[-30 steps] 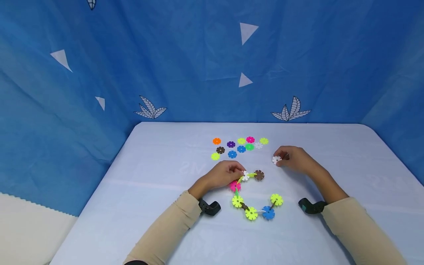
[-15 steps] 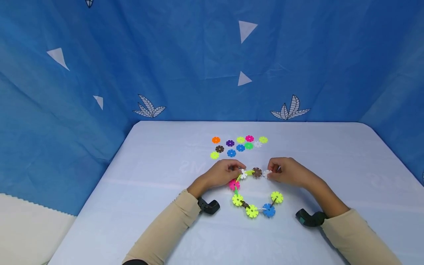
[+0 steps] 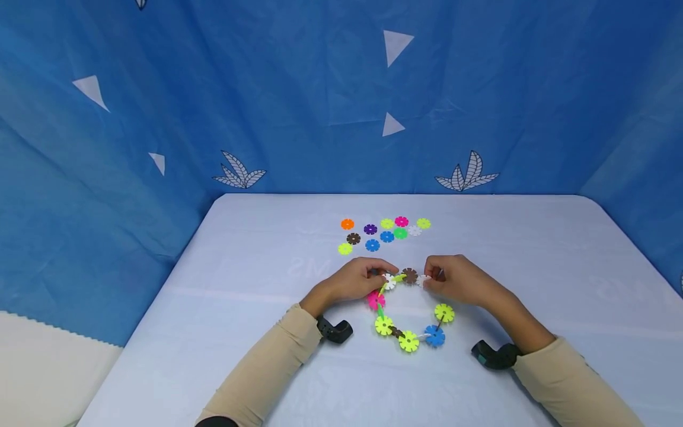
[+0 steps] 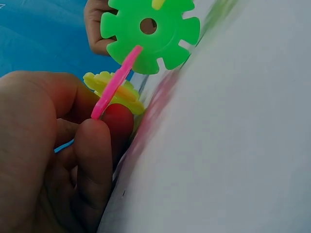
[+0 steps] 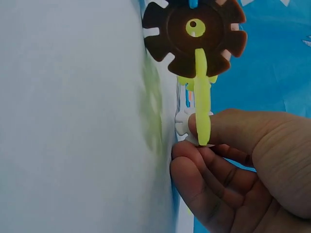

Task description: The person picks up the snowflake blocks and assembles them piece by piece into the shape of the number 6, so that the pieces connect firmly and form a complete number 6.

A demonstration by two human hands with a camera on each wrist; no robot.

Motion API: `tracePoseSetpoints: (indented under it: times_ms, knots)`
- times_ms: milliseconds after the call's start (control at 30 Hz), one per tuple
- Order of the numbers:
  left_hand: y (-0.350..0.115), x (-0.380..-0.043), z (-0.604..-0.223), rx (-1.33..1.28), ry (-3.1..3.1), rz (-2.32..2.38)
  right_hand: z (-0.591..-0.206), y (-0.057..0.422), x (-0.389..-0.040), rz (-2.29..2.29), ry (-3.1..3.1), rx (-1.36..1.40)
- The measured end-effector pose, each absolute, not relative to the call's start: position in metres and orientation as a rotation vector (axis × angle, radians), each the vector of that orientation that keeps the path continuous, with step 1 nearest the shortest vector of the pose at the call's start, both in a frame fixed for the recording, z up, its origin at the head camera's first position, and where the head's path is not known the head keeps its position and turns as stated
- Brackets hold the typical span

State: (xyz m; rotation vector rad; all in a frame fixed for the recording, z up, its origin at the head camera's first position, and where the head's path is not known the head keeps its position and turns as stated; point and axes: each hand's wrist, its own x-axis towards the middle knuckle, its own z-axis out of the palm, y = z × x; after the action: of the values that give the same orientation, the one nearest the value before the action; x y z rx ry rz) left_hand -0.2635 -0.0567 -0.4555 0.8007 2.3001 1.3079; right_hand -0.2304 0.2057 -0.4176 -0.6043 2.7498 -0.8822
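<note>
Hands (image 3: 349, 280) now closer, brown disc (image 3: 408, 279) between

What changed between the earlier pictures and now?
The right hand moved leftward and toward the person, bringing its white disc up to the brown disc ending the chain; whether they are joined is unclear. Nothing was newly gripped or released. The left hand still holds the chain; the loose discs stayed put.

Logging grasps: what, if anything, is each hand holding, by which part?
Right hand: one white disc, by its edge. Left hand: the chain, by another white disc.
</note>
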Motion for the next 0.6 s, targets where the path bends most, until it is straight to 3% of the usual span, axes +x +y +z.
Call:
tracePoseSetpoints:
  times_ms: [600]
  knots:
    - [-0.0583,-0.2651,-0.4531,0.876,2.267,1.240,-0.4202,0.1980,-0.2294,-0.763,2.835,-0.647]
